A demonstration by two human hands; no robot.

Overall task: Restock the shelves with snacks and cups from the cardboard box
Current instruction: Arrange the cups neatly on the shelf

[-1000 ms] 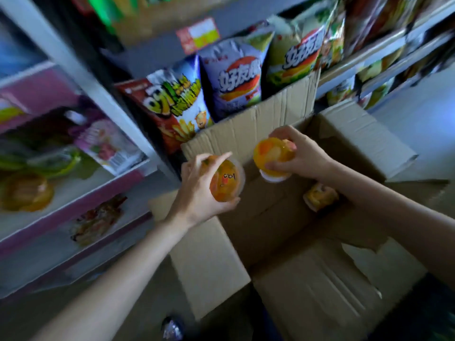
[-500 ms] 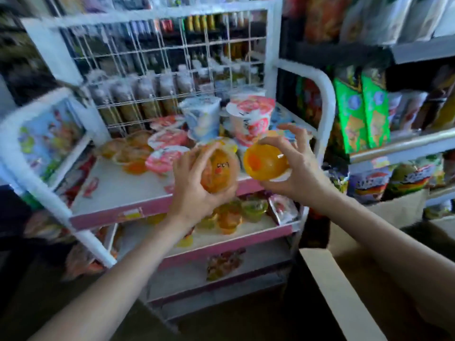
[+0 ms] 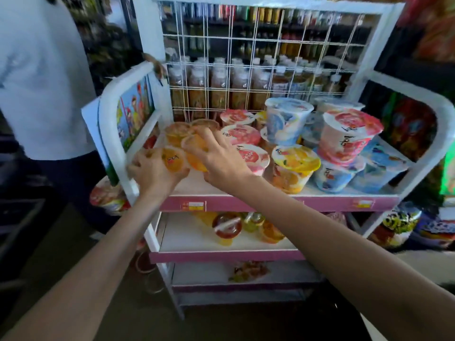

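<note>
Placing two jelly cups on the top shelf (image 3: 216,190).

I hold one small orange jelly cup (image 3: 173,159) in my left hand (image 3: 154,173) and another cup (image 3: 195,153) in my right hand (image 3: 219,158), fingers curled round each, at the shelf's left end. Risk: crowding could topple the cup pile (image 3: 179,130) behind or nudge the pink-lidded cup (image 3: 252,157) beside.

Clear glossy plastic jelly cups (image 3: 173,159), shiny foil-lidded tubs (image 3: 294,166), white painted metal wire rack (image 3: 258,57)
</note>
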